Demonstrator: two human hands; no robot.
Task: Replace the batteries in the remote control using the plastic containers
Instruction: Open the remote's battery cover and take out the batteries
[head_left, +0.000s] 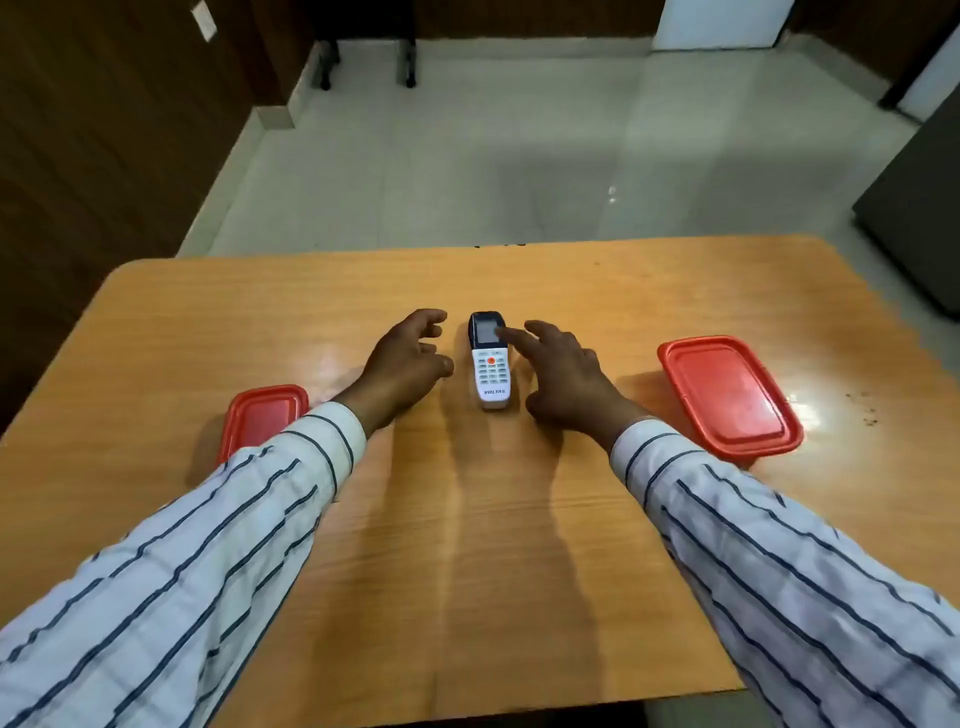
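Note:
A white remote control (490, 374) with a dark screen end lies face up in the middle of the wooden table (467, 545). My left hand (408, 364) hovers just left of it, fingers curled and apart, holding nothing. My right hand (563, 379) is just right of it, fingers spread, with the index fingertip over the screen end. A plastic container with a red lid (260, 415) sits at the left, partly hidden by my left sleeve. A second red-lidded container (727, 395) sits at the right. Both lids are on.
The table's far edge (467, 249) runs across the middle of the view, with pale tiled floor beyond. A dark cabinet (919, 208) stands at the right. Chair legs (363, 57) show at the far back.

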